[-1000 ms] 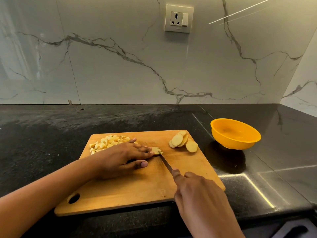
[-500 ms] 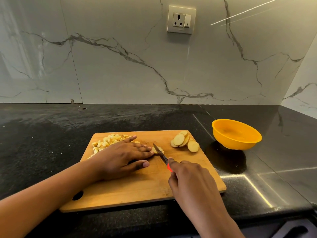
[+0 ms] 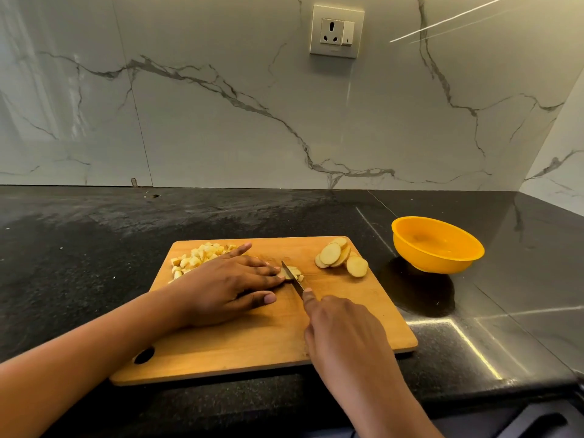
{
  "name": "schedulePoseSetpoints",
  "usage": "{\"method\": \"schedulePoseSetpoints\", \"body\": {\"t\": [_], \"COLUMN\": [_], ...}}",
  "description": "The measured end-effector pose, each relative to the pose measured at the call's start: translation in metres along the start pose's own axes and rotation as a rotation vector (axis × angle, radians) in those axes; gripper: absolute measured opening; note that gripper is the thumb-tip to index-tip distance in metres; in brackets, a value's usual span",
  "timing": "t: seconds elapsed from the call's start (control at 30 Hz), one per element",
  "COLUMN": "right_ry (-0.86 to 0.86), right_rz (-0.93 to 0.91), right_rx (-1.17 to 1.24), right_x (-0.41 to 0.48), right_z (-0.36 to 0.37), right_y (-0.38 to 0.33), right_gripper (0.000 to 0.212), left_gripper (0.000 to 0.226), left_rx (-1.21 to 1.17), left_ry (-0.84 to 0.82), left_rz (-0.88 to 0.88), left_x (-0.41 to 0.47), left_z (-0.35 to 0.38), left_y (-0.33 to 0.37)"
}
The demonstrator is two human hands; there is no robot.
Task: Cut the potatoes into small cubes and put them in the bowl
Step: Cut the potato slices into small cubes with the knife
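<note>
A wooden cutting board (image 3: 240,349) lies on the black counter. My left hand (image 3: 227,282) lies on the board with straight fingers, its fingertips pressing a small potato piece (image 3: 295,273). My right hand (image 3: 344,336) grips a knife (image 3: 292,275), index finger along the spine, the blade cutting into that piece. A pile of potato cubes (image 3: 199,257) sits at the board's far left, partly behind my left hand. Several round potato slices (image 3: 341,257) lie at the far right corner. An orange bowl (image 3: 437,245) stands to the right of the board; nothing shows inside it.
A marble wall with a socket (image 3: 336,31) rises behind the counter, and a side wall closes in on the right. The counter's front edge runs just below the board. Bare black counter (image 3: 79,248) stretches to the left and behind the board.
My right hand has slid forward with the knife, so the blade now reaches farther across the potato piece. My left hand stays on the piece.
</note>
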State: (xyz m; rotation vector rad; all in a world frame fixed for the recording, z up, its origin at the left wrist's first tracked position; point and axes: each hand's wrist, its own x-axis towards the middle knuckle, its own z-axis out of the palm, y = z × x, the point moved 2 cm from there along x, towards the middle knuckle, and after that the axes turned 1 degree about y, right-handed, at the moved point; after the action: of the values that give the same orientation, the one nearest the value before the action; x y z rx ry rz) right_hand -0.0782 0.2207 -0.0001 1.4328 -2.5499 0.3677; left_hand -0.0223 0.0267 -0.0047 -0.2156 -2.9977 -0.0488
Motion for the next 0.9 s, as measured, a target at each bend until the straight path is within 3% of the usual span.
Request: {"method": "schedulePoseSetpoints", "body": {"t": [0.13,0.43,0.6,0.77,0.9], "right_ry": [-0.051,0.153,0.099,-0.063,-0.057], "right_rz": [-0.019,0.005,0.005,0.030,-0.023], "right_rx": [0.061,0.107,0.087,-0.032,0.006], "right_x": [-0.029,-0.008,0.001,0.017,-0.007], "right_z": [-0.020,-0.022,-0.006,0.007,-0.004], "right_y": [0.006,0.001,-0.004,-0.015,-0.012], "right_gripper": [0.051,0.049,0.046,0.055,0.054], "left_gripper": [0.072,0.070,0.072,0.073,0.074], "left_rx": [0.022,0.055,0.074,0.103,0.118], "left_ry": [-0.004,0.096,0.084,0.097,0.098], "left_rz": [-0.004,0.001,0.003,0.005,0.008], "left_x": [0.001,-0.007,-0.006,-0.005,-0.005], "left_z": [0.002,-0.001,0.000,0.000,0.000], "left_y": [-0.001,0.002,0.001,0.001,0.001]}}
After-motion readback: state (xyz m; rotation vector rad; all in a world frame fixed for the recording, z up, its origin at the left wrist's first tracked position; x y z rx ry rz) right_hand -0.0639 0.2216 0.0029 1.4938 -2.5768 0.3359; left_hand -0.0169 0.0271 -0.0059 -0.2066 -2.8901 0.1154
